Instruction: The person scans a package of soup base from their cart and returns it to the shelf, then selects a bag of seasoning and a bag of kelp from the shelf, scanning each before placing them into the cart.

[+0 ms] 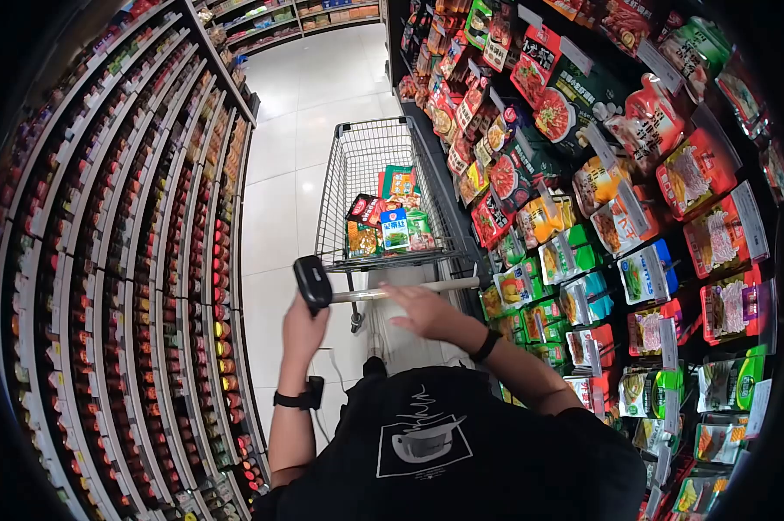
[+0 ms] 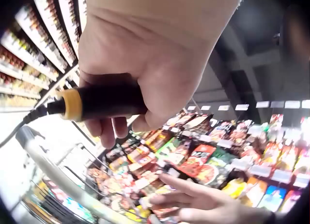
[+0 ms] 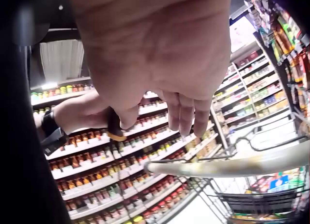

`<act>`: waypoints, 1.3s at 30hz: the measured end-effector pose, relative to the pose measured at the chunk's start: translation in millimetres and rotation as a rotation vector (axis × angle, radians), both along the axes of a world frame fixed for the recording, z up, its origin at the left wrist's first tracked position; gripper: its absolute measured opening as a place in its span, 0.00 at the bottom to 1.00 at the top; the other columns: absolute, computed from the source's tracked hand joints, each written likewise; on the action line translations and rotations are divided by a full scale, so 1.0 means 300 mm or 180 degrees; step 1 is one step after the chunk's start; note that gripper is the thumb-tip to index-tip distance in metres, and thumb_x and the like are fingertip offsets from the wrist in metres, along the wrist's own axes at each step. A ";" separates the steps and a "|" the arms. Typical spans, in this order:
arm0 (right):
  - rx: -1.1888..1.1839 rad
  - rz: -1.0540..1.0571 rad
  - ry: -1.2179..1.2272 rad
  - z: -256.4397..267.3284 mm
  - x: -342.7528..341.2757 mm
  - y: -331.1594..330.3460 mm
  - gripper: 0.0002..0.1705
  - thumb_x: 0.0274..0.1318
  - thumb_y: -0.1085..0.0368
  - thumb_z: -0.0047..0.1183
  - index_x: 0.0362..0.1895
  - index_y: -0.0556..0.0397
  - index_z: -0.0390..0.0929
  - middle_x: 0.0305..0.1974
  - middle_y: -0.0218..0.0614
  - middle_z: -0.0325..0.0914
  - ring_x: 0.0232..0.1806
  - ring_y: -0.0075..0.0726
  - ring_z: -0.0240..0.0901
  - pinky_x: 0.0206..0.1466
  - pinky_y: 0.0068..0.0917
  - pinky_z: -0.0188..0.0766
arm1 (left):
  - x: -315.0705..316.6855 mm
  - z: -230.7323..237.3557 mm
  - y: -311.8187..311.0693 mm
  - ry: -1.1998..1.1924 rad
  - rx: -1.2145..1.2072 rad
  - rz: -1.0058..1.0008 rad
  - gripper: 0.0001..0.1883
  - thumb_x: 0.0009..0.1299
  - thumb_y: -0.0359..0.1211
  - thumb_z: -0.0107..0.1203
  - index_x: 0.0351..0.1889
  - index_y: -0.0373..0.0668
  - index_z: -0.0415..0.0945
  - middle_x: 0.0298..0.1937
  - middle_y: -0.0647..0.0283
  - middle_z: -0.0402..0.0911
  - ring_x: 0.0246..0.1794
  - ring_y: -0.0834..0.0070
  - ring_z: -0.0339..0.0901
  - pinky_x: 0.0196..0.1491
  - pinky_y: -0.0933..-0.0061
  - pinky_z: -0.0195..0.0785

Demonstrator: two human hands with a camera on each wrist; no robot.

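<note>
My left hand (image 1: 303,334) grips a black rounded device (image 1: 312,282) at the left end of the shopping cart's handle (image 1: 451,284). In the left wrist view the device (image 2: 109,100) shows a yellow-orange ring at one end, with a cable leading off it. My right hand (image 1: 428,314) hovers by the middle of the handle, its fingers extended and holding nothing. In the right wrist view those fingers (image 3: 186,115) hang above and beside the pale handle bar (image 3: 232,168). The wire cart (image 1: 329,195) stands ahead, with several food packets (image 1: 395,227) in its basket.
Shelves of jars (image 1: 140,260) line the left side of the aisle. Close on the right, a rack of hanging packets (image 1: 600,200) runs beside the cart. Pale tiled floor (image 1: 275,208) stretches forward to more shelves (image 1: 270,30) at the far end.
</note>
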State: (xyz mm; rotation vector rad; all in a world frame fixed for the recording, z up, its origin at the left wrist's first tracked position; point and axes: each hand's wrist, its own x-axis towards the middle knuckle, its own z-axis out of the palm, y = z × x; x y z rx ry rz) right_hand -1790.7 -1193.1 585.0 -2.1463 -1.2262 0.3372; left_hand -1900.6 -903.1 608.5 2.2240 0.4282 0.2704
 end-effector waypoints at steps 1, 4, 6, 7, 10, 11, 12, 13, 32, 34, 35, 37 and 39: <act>0.0106 -0.0145 -0.0317 -0.085 0.051 -0.070 0.47 0.68 0.51 0.65 0.82 0.60 0.60 0.69 0.57 0.77 0.71 0.63 0.73 0.77 0.51 0.67 | 0.001 0.042 0.036 0.0134 0.0403 0.0182 0.23 0.70 0.33 0.66 0.62 0.40 0.77 0.44 0.45 0.90 0.45 0.43 0.89 0.47 0.49 0.81; -0.0099 -0.0665 -0.0947 -0.172 0.171 -0.240 0.45 0.61 0.56 0.70 0.79 0.58 0.67 0.64 0.54 0.81 0.67 0.59 0.77 0.70 0.48 0.73 | 0.033 -0.009 0.140 0.0622 0.0990 0.0390 0.18 0.70 0.30 0.63 0.57 0.39 0.78 0.44 0.42 0.89 0.45 0.38 0.86 0.49 0.42 0.80; -0.0503 -0.0586 -0.0765 -0.213 0.250 -0.306 0.45 0.59 0.57 0.71 0.77 0.57 0.69 0.62 0.52 0.81 0.66 0.57 0.78 0.68 0.47 0.75 | 0.087 -0.072 0.156 0.0487 0.1059 0.0230 0.17 0.69 0.28 0.63 0.56 0.38 0.79 0.46 0.42 0.88 0.47 0.38 0.86 0.51 0.42 0.79; -0.0708 -0.0545 -0.0664 -0.249 0.277 -0.328 0.45 0.57 0.58 0.71 0.76 0.57 0.70 0.62 0.51 0.81 0.66 0.56 0.78 0.67 0.46 0.76 | 0.121 -0.111 0.154 0.0272 0.1092 0.0057 0.17 0.69 0.27 0.62 0.55 0.38 0.79 0.46 0.41 0.88 0.49 0.38 0.85 0.52 0.42 0.79; -0.1209 -0.0733 -0.0772 -0.305 0.335 -0.322 0.24 0.56 0.58 0.65 0.57 0.50 0.84 0.40 0.47 0.87 0.46 0.57 0.86 0.51 0.52 0.82 | 0.238 -0.145 0.122 0.0397 0.1062 -0.0172 0.16 0.67 0.25 0.62 0.54 0.37 0.80 0.49 0.42 0.87 0.52 0.37 0.84 0.56 0.43 0.79; -0.1502 -0.0784 -0.0761 -0.307 0.358 -0.310 0.19 0.55 0.57 0.64 0.51 0.49 0.87 0.35 0.46 0.87 0.42 0.57 0.87 0.48 0.53 0.83 | 0.286 -0.182 0.123 0.0438 0.1101 -0.0185 0.17 0.67 0.26 0.62 0.54 0.38 0.81 0.48 0.43 0.88 0.51 0.39 0.85 0.56 0.44 0.79; -0.1386 -0.0758 -0.0879 -0.324 0.377 -0.303 0.16 0.54 0.56 0.64 0.45 0.48 0.88 0.32 0.45 0.86 0.39 0.57 0.87 0.46 0.54 0.83 | 0.320 -0.214 0.125 0.0525 0.1346 -0.0169 0.17 0.66 0.26 0.63 0.54 0.40 0.81 0.47 0.45 0.88 0.49 0.41 0.86 0.55 0.45 0.80; -0.1274 -0.0730 -0.0993 -0.349 0.396 -0.298 0.13 0.53 0.56 0.63 0.39 0.48 0.88 0.29 0.45 0.86 0.36 0.58 0.87 0.43 0.54 0.83 | 0.352 -0.245 0.126 0.0615 0.1589 -0.0154 0.17 0.66 0.26 0.64 0.54 0.41 0.82 0.46 0.46 0.88 0.47 0.43 0.86 0.53 0.46 0.80; -0.1574 -0.0793 -0.0801 -0.336 0.559 -0.140 0.12 0.55 0.54 0.60 0.35 0.45 0.91 0.31 0.43 0.88 0.37 0.55 0.89 0.45 0.53 0.84 | 0.448 -0.315 0.235 0.0380 0.1109 -0.0270 0.21 0.67 0.44 0.68 0.45 0.34 0.89 0.45 0.42 0.88 0.56 0.43 0.80 0.66 0.49 0.73; -0.1600 -0.0798 -0.0771 -0.325 0.565 -0.130 0.12 0.54 0.54 0.61 0.35 0.45 0.91 0.31 0.43 0.88 0.37 0.55 0.89 0.44 0.53 0.84 | 0.458 -0.255 0.217 0.0578 0.1030 -0.0522 0.22 0.69 0.46 0.67 0.45 0.35 0.89 0.47 0.43 0.88 0.56 0.44 0.81 0.65 0.50 0.74; -0.1605 -0.0802 -0.0759 -0.319 0.572 -0.121 0.12 0.54 0.54 0.61 0.35 0.46 0.91 0.31 0.43 0.88 0.37 0.55 0.89 0.44 0.53 0.84 | 0.465 -0.235 0.216 0.0671 0.0997 -0.0647 0.22 0.69 0.47 0.67 0.45 0.35 0.89 0.48 0.44 0.88 0.56 0.45 0.82 0.64 0.51 0.75; -0.1618 -0.0831 -0.0759 -0.325 0.582 -0.109 0.12 0.53 0.54 0.62 0.34 0.46 0.91 0.31 0.43 0.89 0.37 0.55 0.89 0.45 0.53 0.84 | 0.465 -0.242 0.231 0.0477 0.0027 -0.0930 0.23 0.70 0.47 0.66 0.53 0.38 0.87 0.49 0.45 0.89 0.53 0.48 0.85 0.60 0.49 0.77; -0.1625 -0.0839 -0.0763 -0.333 0.597 -0.097 0.13 0.51 0.54 0.63 0.34 0.47 0.91 0.32 0.43 0.89 0.37 0.56 0.89 0.45 0.53 0.84 | 0.458 -0.240 0.240 0.0469 -0.0736 -0.1129 0.27 0.70 0.46 0.66 0.62 0.40 0.84 0.52 0.46 0.89 0.51 0.50 0.87 0.60 0.48 0.79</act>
